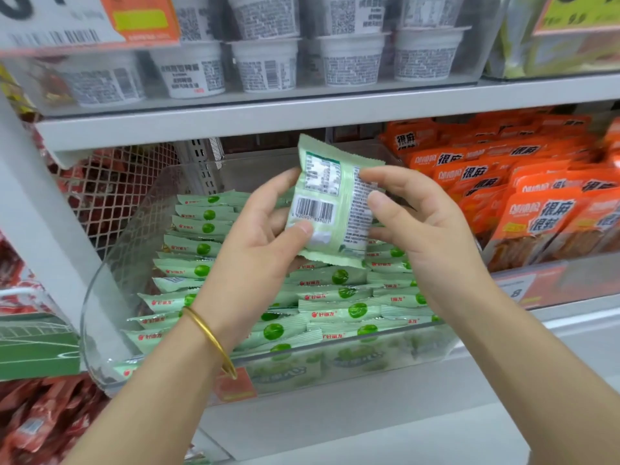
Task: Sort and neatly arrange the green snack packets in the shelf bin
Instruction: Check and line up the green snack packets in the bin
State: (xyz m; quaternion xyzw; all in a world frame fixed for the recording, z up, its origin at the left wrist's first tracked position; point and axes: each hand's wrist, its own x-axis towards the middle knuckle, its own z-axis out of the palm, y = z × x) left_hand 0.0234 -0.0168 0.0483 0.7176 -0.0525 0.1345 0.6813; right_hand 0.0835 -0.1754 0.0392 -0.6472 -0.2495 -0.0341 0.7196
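A person stands at a shop shelf and holds one green packet point(330, 203) up with both hands. The left hand point(265, 229) grips it from the left side, with the thumb pressed on the front just under the black bar code and the fingers curled behind. The right hand point(419, 223) pinches the right edge of the same packet with its thumb and fingers. The packet stands almost upright, tipped a little, and its back with the small print faces us. It is up in the air over the clear bin point(110, 290). Inside the bin lie many more green packets point(339, 312), stacked flat in rows, most with a round green dot showing. A gold bangle point(211, 340) sits on the left wrist. Just right of the bin are orange packets point(543, 216) standing in rows. On the shelf above are white cups point(265, 67), stacked two high. To the left are red packets point(37, 421), a bit blurry
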